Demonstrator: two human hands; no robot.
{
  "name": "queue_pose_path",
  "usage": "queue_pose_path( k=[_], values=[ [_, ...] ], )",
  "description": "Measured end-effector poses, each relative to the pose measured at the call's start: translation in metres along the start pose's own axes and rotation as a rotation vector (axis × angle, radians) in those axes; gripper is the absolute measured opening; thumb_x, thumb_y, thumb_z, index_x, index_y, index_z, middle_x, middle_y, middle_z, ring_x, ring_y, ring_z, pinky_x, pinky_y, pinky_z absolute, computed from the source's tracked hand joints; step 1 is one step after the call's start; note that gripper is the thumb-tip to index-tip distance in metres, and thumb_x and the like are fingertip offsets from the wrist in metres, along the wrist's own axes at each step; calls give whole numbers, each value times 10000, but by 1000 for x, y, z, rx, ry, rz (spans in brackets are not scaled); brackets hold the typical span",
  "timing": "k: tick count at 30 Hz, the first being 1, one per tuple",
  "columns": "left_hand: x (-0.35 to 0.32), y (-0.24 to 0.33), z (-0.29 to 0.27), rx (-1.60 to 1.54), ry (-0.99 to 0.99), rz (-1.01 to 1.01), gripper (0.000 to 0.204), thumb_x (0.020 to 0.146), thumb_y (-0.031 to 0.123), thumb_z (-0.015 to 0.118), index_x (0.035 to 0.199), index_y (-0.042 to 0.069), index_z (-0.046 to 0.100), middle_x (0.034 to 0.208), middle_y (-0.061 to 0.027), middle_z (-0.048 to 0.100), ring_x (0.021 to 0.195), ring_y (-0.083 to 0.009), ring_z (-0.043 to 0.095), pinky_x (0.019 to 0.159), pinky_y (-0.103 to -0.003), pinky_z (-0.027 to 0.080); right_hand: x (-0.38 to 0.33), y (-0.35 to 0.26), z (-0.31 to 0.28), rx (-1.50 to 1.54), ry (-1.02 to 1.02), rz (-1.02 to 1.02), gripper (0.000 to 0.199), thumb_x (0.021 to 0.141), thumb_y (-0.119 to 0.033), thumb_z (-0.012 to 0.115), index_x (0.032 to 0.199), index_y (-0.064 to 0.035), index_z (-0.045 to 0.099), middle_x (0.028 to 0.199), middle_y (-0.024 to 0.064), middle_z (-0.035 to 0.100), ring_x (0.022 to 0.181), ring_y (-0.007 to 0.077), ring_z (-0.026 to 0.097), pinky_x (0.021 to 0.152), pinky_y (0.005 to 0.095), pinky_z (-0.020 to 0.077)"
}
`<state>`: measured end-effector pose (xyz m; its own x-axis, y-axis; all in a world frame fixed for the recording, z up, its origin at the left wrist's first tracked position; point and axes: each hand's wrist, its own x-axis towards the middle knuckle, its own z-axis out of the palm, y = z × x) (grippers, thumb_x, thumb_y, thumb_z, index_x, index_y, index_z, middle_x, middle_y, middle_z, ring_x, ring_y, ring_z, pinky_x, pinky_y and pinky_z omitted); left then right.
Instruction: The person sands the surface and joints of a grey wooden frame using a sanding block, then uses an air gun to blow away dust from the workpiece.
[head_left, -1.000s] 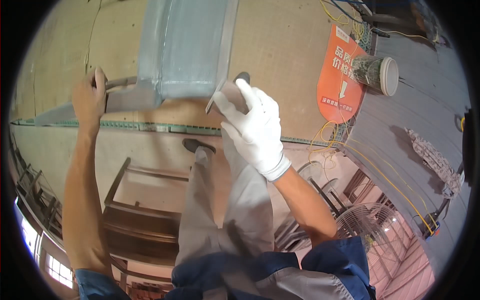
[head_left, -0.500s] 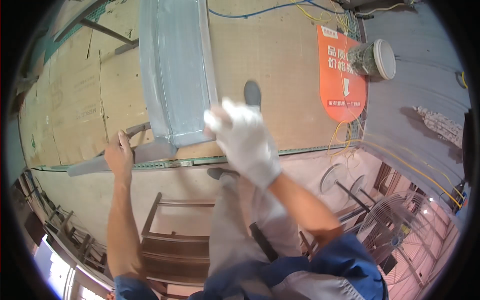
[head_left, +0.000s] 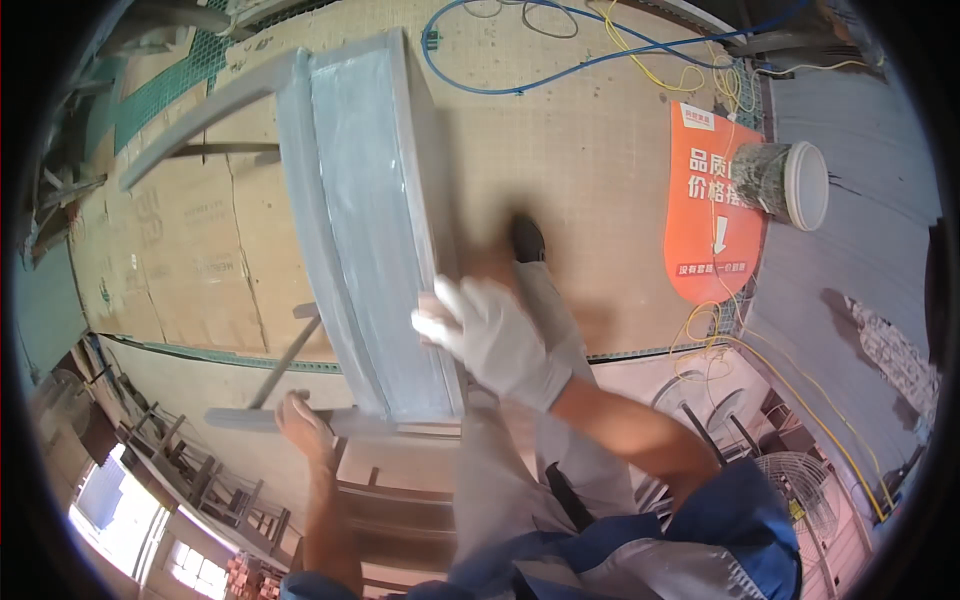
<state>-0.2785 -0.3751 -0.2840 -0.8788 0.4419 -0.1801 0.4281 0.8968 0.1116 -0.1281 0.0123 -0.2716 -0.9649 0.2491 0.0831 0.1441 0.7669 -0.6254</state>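
Observation:
A grey-coated wooden furniture piece (head_left: 365,220) lies in front of me, its long flat panel facing up and several legs sticking out to the left. My left hand (head_left: 303,425), bare, has its fingers closed around the near grey leg (head_left: 235,418). Over the panel's right edge is my right hand (head_left: 490,330), in a white glove. Its fingers are bent, with a small pinkish-brown patch between them that I cannot make out. The panel's near end reaches almost to my legs.
Cardboard (head_left: 600,150) covers the work surface. A blue hose (head_left: 520,90) and yellow cords (head_left: 690,75) lie at the far side. On the right are a red sign (head_left: 700,220), a tipped bucket (head_left: 795,185) and a fan (head_left: 800,490). Wooden frames (head_left: 400,510) stand below.
The furniture piece has come toward me, and more of its far end and its legs now shows. Both hands have moved with it. My view has also shifted.

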Motion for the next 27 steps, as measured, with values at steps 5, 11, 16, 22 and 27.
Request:
queue_pose_path(
  k=[5,11,16,22,27],
  values=[
    [-7,34,13,47,179,-453,512,1150,346,300,1319,-3,635,1317,-230,637,1293,-418,549,1144,-550,367,202,136,-53,-108,523,-178,236,921,-205,642,1130,-116,707,962,103,618,862,295,577,757,433,459],
    [119,165,13,-474,136,-513,588,1146,382,294,1488,-50,500,1524,-269,507,1416,-416,477,1203,-464,347,93,61,-26,36,-2,0,318,900,-255,743,1192,-150,675,1083,95,601,906,293,598,745,421,499],
    [275,280,-5,-473,1,-324,630,1105,512,387,1368,-19,603,1309,-271,662,1198,-443,632,1014,-495,476,193,134,-64,-103,259,-21,315,865,-274,763,1137,-160,651,1029,81,560,915,298,604,763,464,474],
    [287,292,-8,-291,16,-462,629,1088,546,422,1304,-1,647,1139,-267,728,1058,-474,677,916,-523,528,178,126,-55,-41,49,94,368,907,-256,744,1262,-199,671,1337,164,569,1084,349,590,881,465,502],
    [286,308,-10,-193,-15,-524,667,1078,589,396,1282,16,668,1035,-255,749,979,-487,693,887,-554,537,224,157,-75,-144,158,-24,339,867,-205,754,1200,-208,689,1258,70,588,1002,302,604,850,460,509]
  ],
)
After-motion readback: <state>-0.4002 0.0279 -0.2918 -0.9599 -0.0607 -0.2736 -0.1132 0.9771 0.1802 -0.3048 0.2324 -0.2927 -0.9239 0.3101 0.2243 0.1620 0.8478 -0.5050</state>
